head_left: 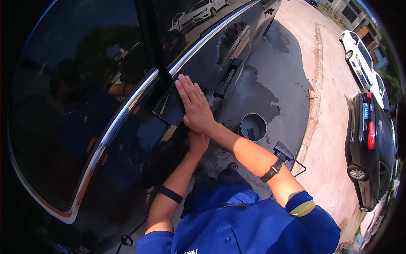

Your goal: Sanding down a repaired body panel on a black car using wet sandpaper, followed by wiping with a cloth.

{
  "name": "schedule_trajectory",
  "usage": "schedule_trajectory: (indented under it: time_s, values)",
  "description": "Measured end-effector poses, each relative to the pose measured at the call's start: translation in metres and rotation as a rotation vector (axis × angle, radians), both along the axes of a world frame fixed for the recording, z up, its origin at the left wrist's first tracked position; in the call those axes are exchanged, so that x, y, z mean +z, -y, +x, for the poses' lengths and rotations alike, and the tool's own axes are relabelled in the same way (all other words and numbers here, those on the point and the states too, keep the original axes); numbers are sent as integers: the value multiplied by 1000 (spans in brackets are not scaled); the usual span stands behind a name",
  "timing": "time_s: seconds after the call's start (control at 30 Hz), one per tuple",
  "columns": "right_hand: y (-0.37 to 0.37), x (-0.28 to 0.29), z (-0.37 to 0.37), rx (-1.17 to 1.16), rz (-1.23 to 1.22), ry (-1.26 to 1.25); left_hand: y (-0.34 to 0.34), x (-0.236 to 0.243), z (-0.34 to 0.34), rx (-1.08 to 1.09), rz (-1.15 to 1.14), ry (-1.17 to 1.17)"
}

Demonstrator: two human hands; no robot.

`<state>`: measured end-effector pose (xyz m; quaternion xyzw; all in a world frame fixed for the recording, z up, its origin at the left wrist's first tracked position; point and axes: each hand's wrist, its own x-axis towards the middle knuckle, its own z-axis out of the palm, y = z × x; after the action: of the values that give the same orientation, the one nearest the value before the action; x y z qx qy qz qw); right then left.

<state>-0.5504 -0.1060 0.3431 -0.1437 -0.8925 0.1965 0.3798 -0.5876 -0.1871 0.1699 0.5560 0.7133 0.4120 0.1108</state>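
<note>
I stand beside the dark, glossy door of a car. My right hand lies flat, its fingers stretched out and nearly together, over a thin dark flat piece with straight edges. That piece sits against the door just below the chrome trim; I cannot tell what it is made of. Tucked below my right palm is my left hand, touching or nearly touching it. Its fingers are hidden, so what they do or hold does not show. Farther along the door is a black door handle.
A round bucket with a dark object inside stands on the wet ground right of my arms. A black device with a cable is strapped to my right forearm. Parked at right are a black car and white cars.
</note>
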Motion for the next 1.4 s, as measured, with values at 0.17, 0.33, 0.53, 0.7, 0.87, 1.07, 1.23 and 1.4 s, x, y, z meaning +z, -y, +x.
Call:
schedule_trajectory:
  time_s: [0.17, 0.33, 0.53, 0.7, 0.87, 1.07, 1.23, 1.4]
  values:
    - [19, -50, 56, -29, 55, 122, -14, 8, 8, 162, 166, -409]
    - [9, -28, 74, 152, -34, 153, 4, -6, -4, 152, 260, -669]
    - [-57, -114, 213, -110, -113, 269, 28, 90, 31, 99, -187, 215]
    - [-77, -239, 357, -429, -477, 530, 61, 155, 33, -109, -533, 246]
    - [-105, -359, 457, -581, -825, 986, -11, 253, 30, -144, -312, -81]
    - [-180, -501, 460, -492, -980, 945, -145, 243, 24, 54, -427, -493]
    - [-232, -648, 415, -472, -1027, 758, -172, 171, 3, 140, -624, -1312]
    - [-274, -806, 402, -634, -1035, 723, -187, 149, -8, 599, -514, -1033]
